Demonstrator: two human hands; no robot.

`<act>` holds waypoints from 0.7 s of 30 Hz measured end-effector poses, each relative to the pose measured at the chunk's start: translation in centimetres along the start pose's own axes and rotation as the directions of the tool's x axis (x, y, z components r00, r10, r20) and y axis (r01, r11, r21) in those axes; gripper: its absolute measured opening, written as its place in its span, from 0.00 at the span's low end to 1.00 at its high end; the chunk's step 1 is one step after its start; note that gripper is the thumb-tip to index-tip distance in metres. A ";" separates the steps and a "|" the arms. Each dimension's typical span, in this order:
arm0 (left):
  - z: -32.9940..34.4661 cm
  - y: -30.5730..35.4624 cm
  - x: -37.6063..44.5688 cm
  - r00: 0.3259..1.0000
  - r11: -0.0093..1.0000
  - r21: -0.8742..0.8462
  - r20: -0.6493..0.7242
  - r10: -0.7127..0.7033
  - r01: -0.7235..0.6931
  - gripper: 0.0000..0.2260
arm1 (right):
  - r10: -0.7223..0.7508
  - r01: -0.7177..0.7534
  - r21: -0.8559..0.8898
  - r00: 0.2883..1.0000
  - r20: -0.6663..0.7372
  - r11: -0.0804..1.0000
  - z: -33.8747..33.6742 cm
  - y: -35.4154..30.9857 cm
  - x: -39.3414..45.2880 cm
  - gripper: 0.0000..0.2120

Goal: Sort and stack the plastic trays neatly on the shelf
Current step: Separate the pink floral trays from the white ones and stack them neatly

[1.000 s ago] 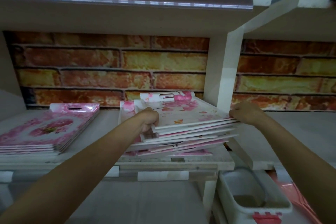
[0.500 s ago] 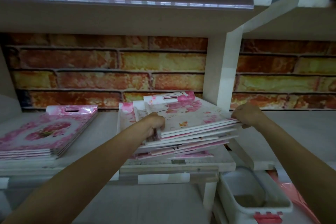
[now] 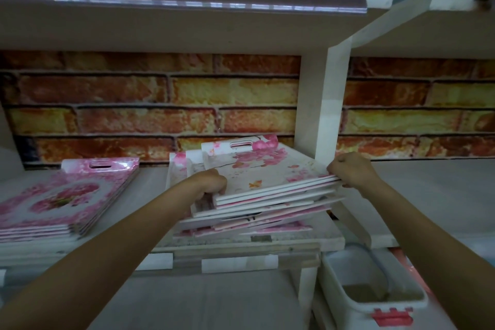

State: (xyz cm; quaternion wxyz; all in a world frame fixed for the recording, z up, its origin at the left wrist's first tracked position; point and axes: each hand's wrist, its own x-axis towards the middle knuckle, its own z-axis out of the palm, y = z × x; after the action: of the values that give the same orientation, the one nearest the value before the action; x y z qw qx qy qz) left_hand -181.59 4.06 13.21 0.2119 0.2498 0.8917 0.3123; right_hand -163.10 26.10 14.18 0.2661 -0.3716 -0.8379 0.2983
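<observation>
We see a white shelf (image 3: 267, 242) set against a brick-patterned wall (image 3: 150, 104), viewed from above and in front. Two piles of flat plastic trays with pink flower prints lie on it. The untidy pile (image 3: 265, 190) sits at the middle of the shelf, just left of the white upright post (image 3: 325, 104); its trays are fanned out of line, with edges jutting toward the front and right, and the uppermost trays are tilted, their front edges raised off the ones beneath. The top tray shows a cut-out handle at its far end.

Our left hand (image 3: 210, 186) grips the front-left corner of the upper trays, fingers curled round their edges. Our right hand (image 3: 349, 170) pinches the right edges of the same upper trays, fingers bent over the top and thumb side against the rims. Both grips are narrow and hold the trays.

The neat pile (image 3: 64, 195) lies well apart at the left end of the shelf, its edges aligned and handle slot toward the wall.

Below the shelf at right stands a white plastic bin (image 3: 375, 295) with a red latch (image 3: 392, 316). Another shelf board (image 3: 182, 21) runs overhead.
</observation>
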 end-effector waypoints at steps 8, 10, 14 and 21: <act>-1.8 -1.6 0.2 0.999 0.951 0.308 -0.044 0.017 -0.002 0.21 | 0.148 -0.165 0.055 0.961 0.234 0.985 -1.2 -0.6 0.5 0.05; -2.2 -2.4 0.5 1.000 0.952 0.306 -0.019 -0.021 0.026 0.35 | 0.157 -0.173 0.029 0.940 0.302 0.984 -1.4 -0.6 1.2 0.05; -2.4 -3.4 0.7 0.997 0.984 0.175 0.073 0.022 -0.034 0.39 | 0.134 -0.094 -0.122 0.914 0.383 0.988 -1.2 -1.0 2.5 0.07; -3.2 -3.1 0.0 0.998 1.000 -0.010 0.068 0.013 -0.012 0.14 | 0.128 0.051 -0.350 0.873 0.470 0.936 0.0 -2.7 4.1 0.17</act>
State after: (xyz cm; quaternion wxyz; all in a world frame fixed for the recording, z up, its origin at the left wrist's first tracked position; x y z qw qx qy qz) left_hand -184.29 0.56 13.45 0.2414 0.2650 0.8809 0.3091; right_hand -166.71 27.85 16.95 -0.0294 -0.3431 -0.9095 0.2329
